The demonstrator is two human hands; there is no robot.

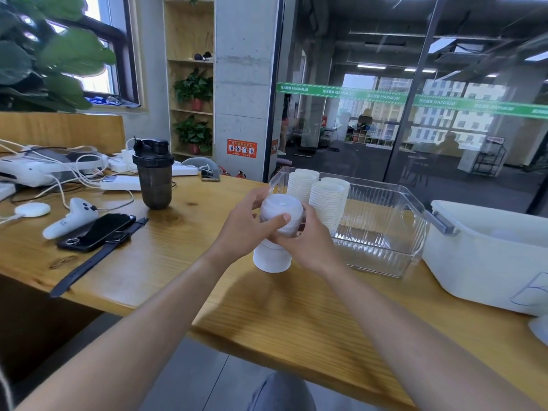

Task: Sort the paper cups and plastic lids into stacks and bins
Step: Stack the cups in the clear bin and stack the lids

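Both hands hold a stack of plastic lids above the wooden table, just in front of the clear bin. The left hand curls round the stack's left side, thumb across the front. The right hand grips it from the right & below. Under the lids stands a white paper cup, probably touching the stack, but the view is blurry there. Inside the clear bin are stacks of paper cups, upright, at its far-left part. A white bin sits to the right, w/ a grey handle.
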